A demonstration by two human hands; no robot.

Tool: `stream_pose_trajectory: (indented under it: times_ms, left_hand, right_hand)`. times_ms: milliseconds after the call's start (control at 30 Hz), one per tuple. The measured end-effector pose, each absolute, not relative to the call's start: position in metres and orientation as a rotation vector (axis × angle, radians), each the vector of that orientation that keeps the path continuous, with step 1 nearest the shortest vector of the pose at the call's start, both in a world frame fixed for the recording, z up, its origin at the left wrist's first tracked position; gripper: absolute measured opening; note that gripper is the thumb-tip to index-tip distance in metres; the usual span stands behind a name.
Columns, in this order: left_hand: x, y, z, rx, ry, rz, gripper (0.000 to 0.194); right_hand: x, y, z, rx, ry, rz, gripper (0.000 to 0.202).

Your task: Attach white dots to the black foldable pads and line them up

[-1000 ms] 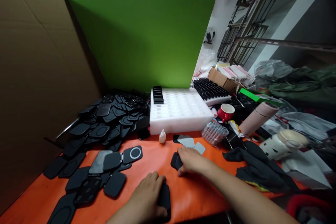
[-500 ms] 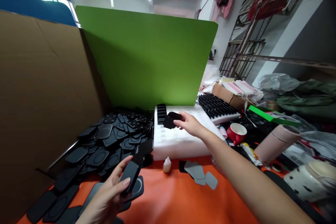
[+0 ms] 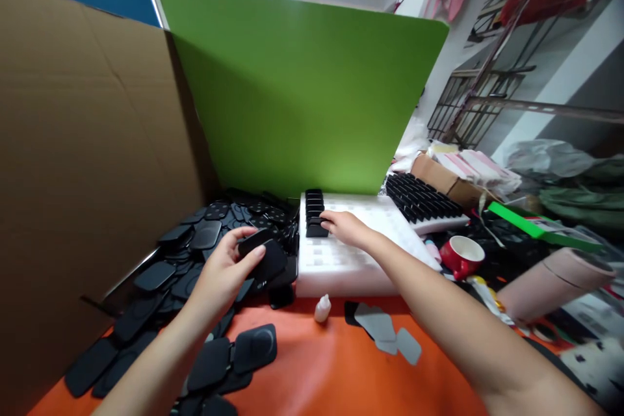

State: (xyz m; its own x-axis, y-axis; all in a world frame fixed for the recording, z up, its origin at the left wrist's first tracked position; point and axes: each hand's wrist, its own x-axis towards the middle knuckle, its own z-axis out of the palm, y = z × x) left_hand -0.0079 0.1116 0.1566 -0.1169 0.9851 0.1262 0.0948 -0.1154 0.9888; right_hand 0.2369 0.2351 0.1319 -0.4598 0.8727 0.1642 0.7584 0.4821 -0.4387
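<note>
My right hand (image 3: 347, 229) is closed on a black folding wireless charger (image 3: 318, 229), which stands at the front of a short row of similar black pieces (image 3: 314, 200). That row fills slots along the left side of a white foam tray (image 3: 346, 283). Off to the left, my left hand (image 3: 227, 266) grips another black folding wireless charger (image 3: 272, 262) between thumb and fingers, above the edge of a large pile of chargers (image 3: 170, 273). More chargers (image 3: 254, 347) lie on the orange table surface (image 3: 312, 377) below my left hand.
A small dropper bottle (image 3: 322, 308) and thin grey sheets (image 3: 377, 325) lie before the tray. On the right are a filled black tray (image 3: 424, 203), a red mug (image 3: 462, 256) and a pink tumbler (image 3: 553, 285). A green board (image 3: 302, 91) and cardboard (image 3: 92, 143) border the workspace.
My right hand has brought its charger down to the row in the foam tray. My left hand has moved up and forward with its charger. The view has shifted.
</note>
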Motion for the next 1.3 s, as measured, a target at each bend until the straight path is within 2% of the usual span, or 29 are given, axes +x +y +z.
stream_pose_trajectory:
  times_ms: [300, 433, 533, 667, 833, 1100, 1233, 1300]
  left_hand:
    - [0.024, 0.176, 0.163, 1.835, 1.238, 1.245, 0.032]
    - [0.039, 0.185, 0.152, 2.02, 1.232, 1.132, 0.028]
    - [0.05, 0.192, 0.143, 2.138, 1.222, 1.073, 0.029]
    - [0.059, 0.197, 0.135, 2.267, 1.232, 1.023, 0.03]
    - [0.049, 0.192, 0.131, 2.48, 1.281, 0.939, 0.028]
    - [0.044, 0.186, 0.106, 2.658, 1.286, 0.776, 0.04]
    - [0.039, 0.178, 0.117, 2.613, 1.357, 0.766, 0.042]
    - [0.021, 0.161, 0.124, 2.537, 1.448, 0.766, 0.04]
  right_hand:
    - [0.222, 0.23, 0.113, -1.419, -2.356, 0.322, 0.016]
    - [0.229, 0.218, 0.135, -1.36, -2.269, 0.307, 0.03]
    - [0.235, 0.21, 0.15, -1.252, -2.274, 0.35, 0.037]
    - [0.239, 0.207, 0.153, -1.19, -2.31, 0.355, 0.021]
    - [0.239, 0.208, 0.141, -1.166, -2.342, 0.303, 0.018]
    - [0.23, 0.206, 0.107, -1.193, -2.346, 0.331, 0.017]
    - [0.236, 0.203, 0.109, -1.242, -2.254, 0.385, 0.018]
    - [0.245, 0.191, 0.111, -1.279, -2.176, 0.425, 0.024]
